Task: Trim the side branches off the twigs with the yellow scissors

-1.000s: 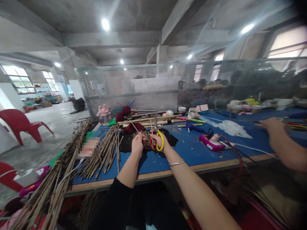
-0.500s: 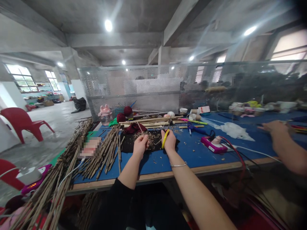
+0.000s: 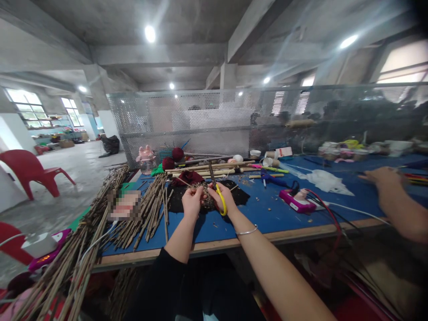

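Over a black cloth [image 3: 242, 192] strewn with cut plant bits [image 3: 209, 203], both hands work close together. My left hand [image 3: 193, 203] is closed in a pinch on a thin twig [image 3: 183, 180], which sticks out toward the upper left. In my right hand [image 3: 222, 196] is a pair of scissors [image 3: 220, 199] with yellow handles, its dark blades pointing up and away. A dark red cloth [image 3: 190, 178] lies just behind my left hand. Bundled brown sticks [image 3: 150, 211] spread over the table to the left.
Long sticks [image 3: 76, 249] lean along the table's left edge. Peeled rods and dark red yarn balls [image 3: 168, 163] lie at the back, before a perforated metal screen [image 3: 217, 120]. A purple power strip [image 3: 297, 200] with cables sits right. Another person's hand [image 3: 384, 178] reaches in there.
My right hand has moved left, closer to my left hand, and the scissors now stand nearer the twig. My left hand has shifted slightly left, and its twig tilts farther left.
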The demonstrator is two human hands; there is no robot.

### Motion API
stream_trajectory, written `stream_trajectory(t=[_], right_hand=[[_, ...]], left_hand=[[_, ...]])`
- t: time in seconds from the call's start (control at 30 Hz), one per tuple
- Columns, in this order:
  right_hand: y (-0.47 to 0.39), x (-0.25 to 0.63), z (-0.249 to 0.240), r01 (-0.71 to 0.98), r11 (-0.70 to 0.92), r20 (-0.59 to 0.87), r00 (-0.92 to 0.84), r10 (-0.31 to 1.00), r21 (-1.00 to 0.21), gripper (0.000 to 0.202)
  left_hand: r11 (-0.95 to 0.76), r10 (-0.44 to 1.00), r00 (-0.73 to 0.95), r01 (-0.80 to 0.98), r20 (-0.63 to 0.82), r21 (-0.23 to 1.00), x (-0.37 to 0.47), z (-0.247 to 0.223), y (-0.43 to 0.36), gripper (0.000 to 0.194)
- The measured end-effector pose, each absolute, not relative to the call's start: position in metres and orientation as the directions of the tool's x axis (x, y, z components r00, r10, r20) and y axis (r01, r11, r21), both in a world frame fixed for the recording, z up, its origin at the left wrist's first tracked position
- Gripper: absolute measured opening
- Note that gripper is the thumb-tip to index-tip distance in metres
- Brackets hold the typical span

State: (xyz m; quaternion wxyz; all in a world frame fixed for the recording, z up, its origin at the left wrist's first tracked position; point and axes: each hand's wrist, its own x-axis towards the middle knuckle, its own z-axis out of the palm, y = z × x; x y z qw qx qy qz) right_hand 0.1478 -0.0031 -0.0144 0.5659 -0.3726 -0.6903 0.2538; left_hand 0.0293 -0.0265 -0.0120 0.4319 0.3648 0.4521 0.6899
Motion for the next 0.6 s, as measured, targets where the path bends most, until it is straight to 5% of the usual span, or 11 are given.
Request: stream_trajectory(t=[0.37,0.6], right_hand=[[-0.0021,0.1451,-0.0140,-0.113,0.333,0.342,-0.071,0.937,-0.936,0.029],[0.0025,0.1451,-0.0162,-0.155,0.322,0.324,0.012,0.946,-0.934,0.030]], left_hand=[[-0.193,0.926,-0.371,-0.311,0.069,0.931,0.0283,-0.0066,-0.0306,0.047],[-0.211,0.921,-0.367,-0.195,0.128,0.958,0.0274,-0.0161,-0.0234,0.030]])
